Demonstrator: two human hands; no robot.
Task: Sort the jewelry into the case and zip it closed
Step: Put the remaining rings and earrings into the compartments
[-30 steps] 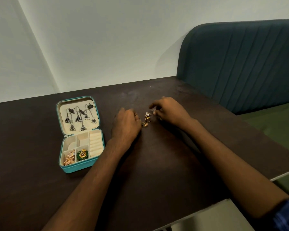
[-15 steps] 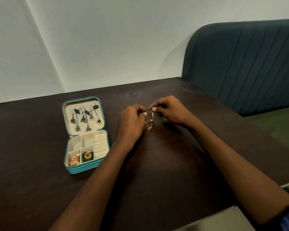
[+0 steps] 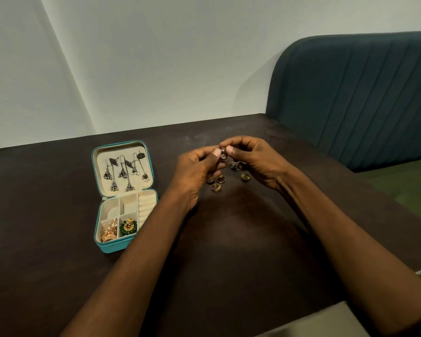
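At the left of the dark tabletop [image 3: 46, 239] a teal jewelry case [image 3: 112, 248] lies open, its lid [image 3: 122, 166] laid back and hung with silver dangling earrings [image 3: 122, 172]. In the tray's near compartments sit a rose-gold piece [image 3: 109, 231] and, beside it, a green-and-gold earring [image 3: 128, 226]; the ring rolls [image 3: 146, 207] fill the right side. Well to the right of the case, the left hand [image 3: 195, 173] is raised above the tabletop, thumb and fingers curled in a pinch on a small stone-set earring [image 3: 223, 153]. The right hand [image 3: 255, 161] meets it from the other side, pinching the same piece, so the earring sits between the two thumbs. Below the hands, gold rings [image 3: 215, 187] lie loose on the tabletop, another gold ring [image 3: 245, 176] near the right palm. A dark metal piece [image 3: 235, 165] shows under the right fingers. A teal upholstered seat back [image 3: 362, 93] stands at the far right.
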